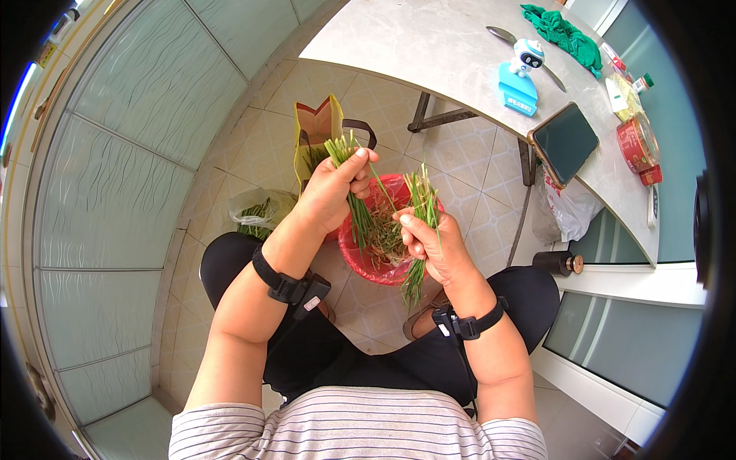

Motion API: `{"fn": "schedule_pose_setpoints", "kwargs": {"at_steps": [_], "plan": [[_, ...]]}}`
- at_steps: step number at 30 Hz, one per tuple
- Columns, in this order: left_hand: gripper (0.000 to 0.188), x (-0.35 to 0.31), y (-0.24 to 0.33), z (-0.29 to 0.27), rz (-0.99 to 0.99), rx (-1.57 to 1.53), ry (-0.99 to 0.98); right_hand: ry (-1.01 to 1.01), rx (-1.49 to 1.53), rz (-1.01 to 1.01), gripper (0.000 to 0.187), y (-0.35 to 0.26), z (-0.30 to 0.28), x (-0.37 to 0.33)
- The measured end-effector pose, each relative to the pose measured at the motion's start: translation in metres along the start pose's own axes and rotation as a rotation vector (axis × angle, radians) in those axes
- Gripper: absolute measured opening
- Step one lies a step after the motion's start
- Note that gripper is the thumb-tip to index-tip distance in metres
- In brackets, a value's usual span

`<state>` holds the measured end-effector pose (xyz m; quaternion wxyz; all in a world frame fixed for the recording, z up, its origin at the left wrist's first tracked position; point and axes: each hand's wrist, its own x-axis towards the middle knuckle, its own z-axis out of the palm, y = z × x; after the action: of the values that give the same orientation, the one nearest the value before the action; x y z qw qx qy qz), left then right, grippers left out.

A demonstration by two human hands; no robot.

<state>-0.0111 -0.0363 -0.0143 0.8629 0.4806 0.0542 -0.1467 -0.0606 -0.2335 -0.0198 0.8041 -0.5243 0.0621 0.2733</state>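
Place: a home, seemingly — kitchen or dining corner, cannot tell which
Floor (pixel 484 234): patterned household tiles
Table (pixel 383 46): phone (pixel 566 144), robot figurine (pixel 527 57), green cloth (pixel 566 35)
Red tub (pixel 356 261): plant trimmings (pixel 386 244) — kitchen-like
Wall panels (pixel 107 218): wavy-patterned

View: head, left one of two fisheyes worn side by side. It sits above my striped shirt (pixel 356 425) and looks steeply down, facing ahead over my lap (pixel 326 364) to the tiled floor (pixel 475 172). Range close: both my arms (pixel 249 322) come in low, and my left fingers (pixel 354 165) and right fingers (pixel 418 229) lie near mid-frame. Coverage very wide (straight edges bow toward a dark round rim), reaching the counter (pixel 406 42) at upper right and the pale panelling (pixel 115 207) at left.
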Motion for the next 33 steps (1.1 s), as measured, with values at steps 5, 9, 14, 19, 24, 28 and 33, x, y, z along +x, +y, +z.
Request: {"fn": "schedule_pose_setpoints", "kwargs": {"at_steps": [5,9,14,19,24,28,33], "plan": [[0.017,0.0,-0.004,0.001,0.025,0.019,0.004,-0.001,-0.003,0.007,0.019,0.003,-0.001,0.001],[0.018,-0.001,-0.006,0.002,0.033,0.017,0.003,0.029,0.006,-0.005,0.015,0.007,-0.001,0.003],[0.018,-0.002,-0.007,0.003,0.061,-0.001,-0.042,0.148,0.138,-0.021,0.012,0.011,-0.005,0.008],[0.017,-0.003,0.001,0.006,0.132,-0.044,-0.014,0.217,0.199,-0.037,0.012,0.017,-0.017,0.015],[0.016,-0.001,0.011,-0.004,0.112,-0.124,0.023,0.154,0.13,-0.047,0.014,0.008,-0.009,0.007],[0.016,-0.002,0.015,-0.005,0.051,-0.067,0.045,0.126,0.061,-0.012,0.016,0.008,-0.008,0.006],[0.016,-0.006,0.017,0.002,-0.023,-0.096,-0.048,0.099,0.042,-0.016,0.015,0.009,-0.009,0.005]]}}
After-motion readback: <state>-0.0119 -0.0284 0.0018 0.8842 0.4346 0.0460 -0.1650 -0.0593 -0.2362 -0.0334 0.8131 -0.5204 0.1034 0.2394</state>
